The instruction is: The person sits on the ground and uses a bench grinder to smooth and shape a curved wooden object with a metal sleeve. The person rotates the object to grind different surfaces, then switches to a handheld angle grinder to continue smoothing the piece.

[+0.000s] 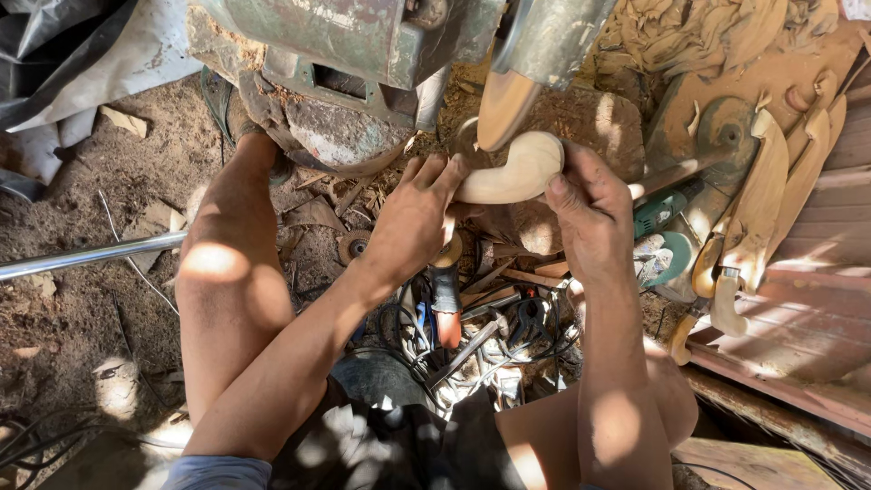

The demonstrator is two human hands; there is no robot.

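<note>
Under the sanding disc (504,107), left hand (413,222) and right hand (590,213) both grip — probably firmly — a curved wooden piece (513,171) (pale).

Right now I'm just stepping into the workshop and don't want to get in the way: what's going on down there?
A person sits low on the sawdust-covered ground, holding a curved, pale wooden piece in both hands. The left hand grips its near end and the right hand its far end, pressing it up against the sanding disc of a worn green machine. Similar carved wooden pieces lie to the right, and hand tools lie between the legs.
</note>
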